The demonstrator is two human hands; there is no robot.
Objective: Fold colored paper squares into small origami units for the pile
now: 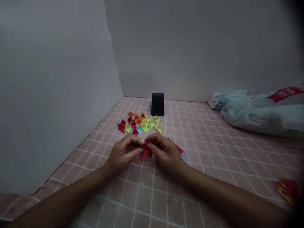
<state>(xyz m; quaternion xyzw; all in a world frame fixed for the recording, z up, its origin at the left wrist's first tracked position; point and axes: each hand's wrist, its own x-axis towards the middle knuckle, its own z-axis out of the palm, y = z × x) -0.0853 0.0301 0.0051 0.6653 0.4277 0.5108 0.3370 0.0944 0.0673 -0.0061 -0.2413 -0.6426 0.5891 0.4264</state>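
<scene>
Seen from the head camera, the left hand (127, 151) and the right hand (166, 151) meet above a pink checked surface (142, 205), each pinching the same 1 small red paper (143, 155) between thumb and fingers. A light, even grip close to the creases likely serves the fold best; a hard tug could tear it. Held between the hands, the paper looks angular, 1 point hanging down, its upper part partly covered. Folded paper pieces (146, 126) lie just beyond the fingers.

Single head-worn camera, viewpoint above the forearms (78, 190), facing forward and down across a pink grid-patterned surface (213, 142), left hand (124, 152) and right hand (167, 153) at close range below frame centre, pale walls (201, 47) filling upper frame
</scene>
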